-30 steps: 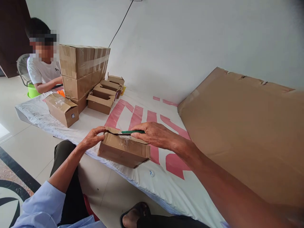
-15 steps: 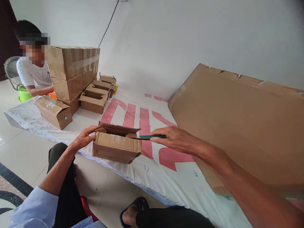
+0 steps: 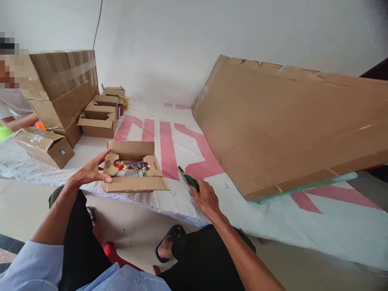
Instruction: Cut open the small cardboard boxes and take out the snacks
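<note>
Left hand point(image 3: 91, 173) spread; right hand point(image 3: 206, 198) seemingly clenched.

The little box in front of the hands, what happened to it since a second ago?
The small box is now open, flaps spread, with packets showing inside. The right hand drew the green-handled knife off the box, down to the white sheet. The left hand stays on the box's left side. The stacked boxes stay put.
</note>
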The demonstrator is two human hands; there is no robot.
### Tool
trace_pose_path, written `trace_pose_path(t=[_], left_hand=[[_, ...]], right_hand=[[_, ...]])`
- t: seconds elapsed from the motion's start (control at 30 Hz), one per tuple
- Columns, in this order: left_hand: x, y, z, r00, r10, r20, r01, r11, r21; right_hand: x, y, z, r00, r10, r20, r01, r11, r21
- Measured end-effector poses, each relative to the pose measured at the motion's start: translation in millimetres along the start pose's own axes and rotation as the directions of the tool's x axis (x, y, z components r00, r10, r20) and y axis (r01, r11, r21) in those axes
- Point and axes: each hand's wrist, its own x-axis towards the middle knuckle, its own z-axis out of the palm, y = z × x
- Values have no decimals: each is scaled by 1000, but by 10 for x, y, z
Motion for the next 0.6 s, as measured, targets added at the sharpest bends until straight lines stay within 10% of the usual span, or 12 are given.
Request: trace_pose_path(t=[0.27,0.6], left_hand=[[56,65,-77,998,-50,35,43,984,174],[69,135,-105,998,-62,20,55,969,240]], right_hand=[[-129,-385,39,985,-157,76,149,983,106],[-311,-654,-49,929,-135,346,16,946,325]])
